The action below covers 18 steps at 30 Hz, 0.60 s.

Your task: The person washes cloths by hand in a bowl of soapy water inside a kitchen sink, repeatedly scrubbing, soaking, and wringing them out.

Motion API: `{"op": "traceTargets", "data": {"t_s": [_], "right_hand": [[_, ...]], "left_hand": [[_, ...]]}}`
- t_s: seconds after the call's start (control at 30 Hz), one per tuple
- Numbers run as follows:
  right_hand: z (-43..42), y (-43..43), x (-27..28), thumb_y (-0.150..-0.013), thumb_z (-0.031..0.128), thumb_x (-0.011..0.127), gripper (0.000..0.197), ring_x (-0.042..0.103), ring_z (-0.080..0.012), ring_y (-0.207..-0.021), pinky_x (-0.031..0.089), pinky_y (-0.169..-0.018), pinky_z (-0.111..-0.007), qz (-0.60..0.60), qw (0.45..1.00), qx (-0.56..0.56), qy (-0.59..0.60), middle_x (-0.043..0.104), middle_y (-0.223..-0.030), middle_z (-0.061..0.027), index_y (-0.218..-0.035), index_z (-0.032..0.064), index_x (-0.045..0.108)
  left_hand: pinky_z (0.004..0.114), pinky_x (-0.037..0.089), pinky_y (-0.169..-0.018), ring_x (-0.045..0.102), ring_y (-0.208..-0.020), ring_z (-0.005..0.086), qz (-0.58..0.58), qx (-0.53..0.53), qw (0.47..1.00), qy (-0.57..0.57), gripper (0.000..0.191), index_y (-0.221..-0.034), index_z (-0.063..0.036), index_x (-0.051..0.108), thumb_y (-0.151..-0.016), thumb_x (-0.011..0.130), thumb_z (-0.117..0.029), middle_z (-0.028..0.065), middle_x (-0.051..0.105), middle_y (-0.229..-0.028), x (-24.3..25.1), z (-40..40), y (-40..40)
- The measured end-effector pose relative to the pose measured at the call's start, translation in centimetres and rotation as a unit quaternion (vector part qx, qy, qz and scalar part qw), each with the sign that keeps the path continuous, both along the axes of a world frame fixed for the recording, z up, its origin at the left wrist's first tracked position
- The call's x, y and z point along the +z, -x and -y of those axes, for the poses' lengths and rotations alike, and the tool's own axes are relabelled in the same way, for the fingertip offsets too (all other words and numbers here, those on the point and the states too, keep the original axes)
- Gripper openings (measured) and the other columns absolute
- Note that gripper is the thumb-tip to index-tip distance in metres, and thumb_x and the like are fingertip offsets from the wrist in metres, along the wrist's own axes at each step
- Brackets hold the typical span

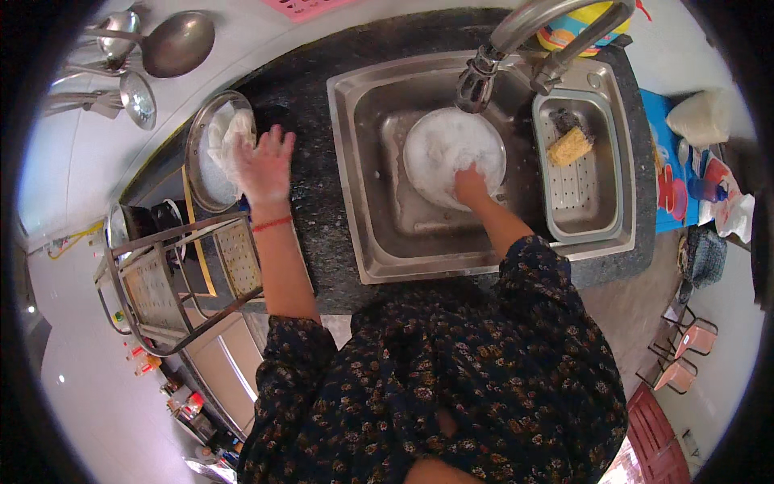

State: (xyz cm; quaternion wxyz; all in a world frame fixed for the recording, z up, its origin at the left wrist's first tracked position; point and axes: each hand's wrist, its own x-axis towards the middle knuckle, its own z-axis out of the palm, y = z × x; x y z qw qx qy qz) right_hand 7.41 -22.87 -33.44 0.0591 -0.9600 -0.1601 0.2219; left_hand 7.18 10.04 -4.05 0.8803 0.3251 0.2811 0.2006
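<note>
A round basin of white suds (444,142) sits in the large bowl of the steel sink (347,181). My right hand (471,186) reaches into the foam at its near right side; the fingertips are hidden, so its hold cannot be told. On the left, my left hand (264,166) is spread over the right edge of a round metal pan (195,145) holding a whitish wet cloth or bag (225,136). The palm is turned down or away, and contact with the cloth cannot be told. A red band circles the left wrist.
Over the sink hangs a steel faucet (478,85). A drainer tray (571,206) at right holds a yellow sponge (569,147) and a dark scourer. A metal rack (199,327) stands near my left forearm. Ladles and a skimmer (178,45) hang at upper left. Red and blue items lie far right.
</note>
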Motion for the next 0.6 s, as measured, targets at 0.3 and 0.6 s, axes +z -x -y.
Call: {"op": "traceTargets", "data": {"t_s": [0.3, 0.6], "right_hand": [[-0.4, -2.1, 8.4, -0.074, 0.017, 0.051, 0.035, 0.057, -0.0272, -0.077, 0.046, -0.071, -0.037, 0.018, 0.823, -0.1, -0.559, 0.053, -0.084, -0.0091, -0.107, 0.0084, 0.047], [-5.3, 1.5, 20.6, -0.074, 0.023, 0.057, 0.03, 0.058, -0.0296, -0.08, 0.047, -0.067, -0.04, 0.155, 0.93, -0.073, -0.326, 0.057, -0.089, -0.014, -0.097, 0.0044, 0.051]], "left_hand": [[0.054, 0.037, -0.088, 0.046, -0.103, 0.0345, -0.247, -0.272, 0.914, 0.172, 0.045, -0.117, -0.0116, 0.04, -0.082, 0.047, -0.04, 0.0172, 0.045, -0.116, -9.8, 15.8, 1.0], [0.036, 0.045, -0.075, 0.054, -0.092, 0.0249, -0.04, -0.355, 0.893, 0.275, 0.034, -0.104, -0.0124, 0.049, -0.079, 0.049, -0.035, 0.0042, 0.056, -0.098, -12.8, 19.7, 0.8]]}}
